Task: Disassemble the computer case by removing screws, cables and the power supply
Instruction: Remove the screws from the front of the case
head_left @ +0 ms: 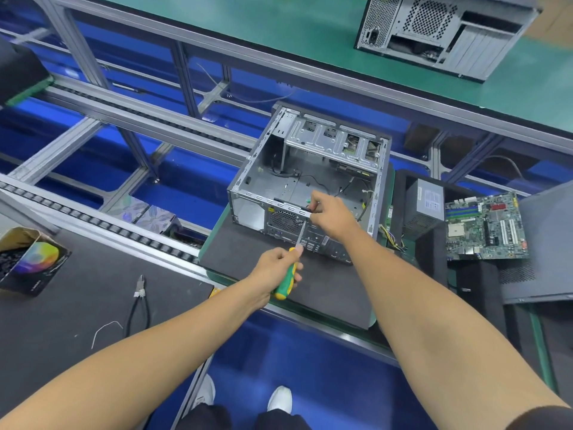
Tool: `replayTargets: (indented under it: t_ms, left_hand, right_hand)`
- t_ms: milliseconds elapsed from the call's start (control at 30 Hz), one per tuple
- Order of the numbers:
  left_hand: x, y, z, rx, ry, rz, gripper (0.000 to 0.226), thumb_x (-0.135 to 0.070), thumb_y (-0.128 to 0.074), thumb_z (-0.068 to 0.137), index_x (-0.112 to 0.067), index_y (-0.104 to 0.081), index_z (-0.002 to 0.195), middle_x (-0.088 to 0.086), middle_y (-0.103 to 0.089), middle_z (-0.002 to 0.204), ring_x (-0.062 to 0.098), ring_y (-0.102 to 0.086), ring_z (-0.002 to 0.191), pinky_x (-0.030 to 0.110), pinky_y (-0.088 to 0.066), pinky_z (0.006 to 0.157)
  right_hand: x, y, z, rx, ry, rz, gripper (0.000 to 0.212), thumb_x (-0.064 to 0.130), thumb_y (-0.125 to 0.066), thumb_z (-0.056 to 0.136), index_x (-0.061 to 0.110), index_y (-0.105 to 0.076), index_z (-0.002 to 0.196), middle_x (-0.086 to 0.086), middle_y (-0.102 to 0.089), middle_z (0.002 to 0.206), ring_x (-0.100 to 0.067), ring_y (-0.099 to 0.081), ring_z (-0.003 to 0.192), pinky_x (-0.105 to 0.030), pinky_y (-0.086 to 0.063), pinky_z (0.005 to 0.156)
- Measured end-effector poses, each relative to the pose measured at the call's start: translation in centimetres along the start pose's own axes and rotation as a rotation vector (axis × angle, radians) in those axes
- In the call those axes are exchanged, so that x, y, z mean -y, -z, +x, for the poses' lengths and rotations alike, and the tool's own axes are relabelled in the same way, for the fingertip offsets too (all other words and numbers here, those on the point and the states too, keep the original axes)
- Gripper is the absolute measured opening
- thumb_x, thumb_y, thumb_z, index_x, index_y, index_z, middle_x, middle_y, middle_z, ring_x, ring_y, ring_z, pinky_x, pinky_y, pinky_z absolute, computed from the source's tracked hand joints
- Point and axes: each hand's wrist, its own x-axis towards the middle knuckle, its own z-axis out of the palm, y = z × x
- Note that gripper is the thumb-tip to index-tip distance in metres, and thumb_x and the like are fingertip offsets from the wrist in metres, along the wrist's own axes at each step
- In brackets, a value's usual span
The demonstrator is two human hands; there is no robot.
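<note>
While the left hand (274,264) grips a green-and-yellow screwdriver (286,279), its shaft reaches up to the rear rim of the open computer case (305,178), which lies on a dark foam mat (248,252). Just beyond, the right hand (333,217) pinches something small and dark at that rim. Farther right, a power supply (426,203) and motherboard (485,226) sit apart from the case.

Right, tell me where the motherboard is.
In the head view, the motherboard lies flat at the right, apart from the open computer case, just right of the removed power supply.
</note>
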Motion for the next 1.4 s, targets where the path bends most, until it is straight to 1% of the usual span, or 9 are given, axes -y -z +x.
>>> replayTargets:
  t_ms: [200,267,333,467,600,700,767,933,1400]
  left_hand:
    - [0.0,-0.3,0.1,0.049,0.125,-0.007,0.055,-0.051,-0.035,0.109,-0.01,-0.071,0.106,-0.002,-0.067,0.071,0.013,-0.053,0.053,0.026,-0.047,0.051]
    - [0.0,-0.3,0.2,0.025,0.118,-0.015,0.051,-0.052,-0.037,0.108,-0.012,-0.069,0.109,-0.001,-0.065,0.074,0.012,-0.049,0.05,0.024,-0.043,0.047]
    - [0.2,-0.3,0.2,-0.011,0.082,-0.025,0.04,-0.055,-0.051,0.103,-0.016,-0.057,0.11,0.004,-0.059,0.083,0.011,-0.048,0.048,0.024,-0.041,0.044]
    - [1.0,-0.1,0.4,-0.066,-0.049,0.066,0.045,-0.037,-0.08,0.089,-0.013,-0.046,0.107,0.007,-0.06,0.092,0.009,-0.059,0.055,0.026,-0.051,0.049]
    - [1.2,0.0,0.2,-0.05,-0.053,0.042,0.033,-0.043,-0.065,0.099,-0.011,-0.057,0.101,0.0,-0.071,0.082,0.011,-0.07,0.065,0.028,-0.055,0.059]
    - [0.9,-0.1,0.2,-0.04,0.0,0.075,0.042,-0.047,-0.042,0.108,-0.015,-0.067,0.1,-0.006,-0.076,0.076,0.012,-0.065,0.069,0.028,-0.051,0.064]
    - [0.7,-0.1,0.3,-0.031,0.03,0.074,0.049,-0.047,-0.035,0.11,-0.016,-0.071,0.099,-0.005,-0.077,0.076,0.011,-0.057,0.066,0.026,-0.047,0.059]
    - [0.8,-0.1,0.5,-0.034,0.022,0.107,0.051,-0.05,-0.036,0.109,-0.014,-0.072,0.102,-0.005,-0.071,0.069,0.01,-0.051,0.054,0.024,-0.043,0.049]
    - [1.2,0.0,0.6,-0.045,0.009,0.133,0.05,-0.049,-0.037,0.109,-0.014,-0.072,0.103,-0.004,-0.071,0.072,0.012,-0.051,0.059,0.025,-0.045,0.05]
  right_hand:
    - [0.0,-0.1,0.0,0.0,-0.005,0.002,0.019,0.007,-0.061,0.073,0.02,-0.049,0.078,0.006,-0.055,0.056,-0.019,-0.049,0.057,-0.035,-0.042,0.06]
    - [0.0,-0.1,0.0,-0.002,-0.007,0.003,0.019,0.007,-0.061,0.073,0.021,-0.049,0.077,0.007,-0.052,0.055,-0.018,-0.047,0.056,-0.035,-0.041,0.059]
    - [0.0,-0.1,0.1,0.002,-0.009,-0.003,0.02,0.006,-0.061,0.074,0.022,-0.049,0.078,0.007,-0.054,0.057,-0.02,-0.049,0.058,-0.036,-0.043,0.061]
    - [0.1,0.0,0.1,0.003,0.004,-0.015,0.016,0.005,-0.062,0.076,0.016,-0.054,0.084,-0.001,-0.063,0.067,-0.031,-0.06,0.072,-0.042,-0.05,0.067]
    - [0.2,0.0,0.0,0.0,0.007,-0.014,0.015,0.005,-0.061,0.075,0.015,-0.054,0.085,-0.001,-0.063,0.068,-0.03,-0.059,0.071,-0.043,-0.051,0.067]
    - [0.1,0.0,0.0,-0.005,0.009,-0.016,0.016,0.004,-0.062,0.076,0.015,-0.054,0.084,-0.001,-0.062,0.067,-0.025,-0.056,0.067,-0.041,-0.05,0.065]
    - [0.1,0.0,0.0,-0.005,0.005,-0.01,0.016,0.004,-0.062,0.076,0.015,-0.054,0.084,0.0,-0.061,0.066,-0.023,-0.054,0.064,-0.041,-0.049,0.064]
    - [0.1,-0.1,0.0,-0.005,0.003,-0.021,0.016,0.006,-0.062,0.075,0.016,-0.054,0.084,-0.003,-0.064,0.069,-0.029,-0.06,0.069,-0.041,-0.05,0.065]
    - [0.1,-0.1,0.0,0.005,-0.004,-0.004,0.016,0.006,-0.062,0.076,0.017,-0.054,0.083,-0.003,-0.064,0.067,-0.029,-0.06,0.067,-0.04,-0.051,0.065]
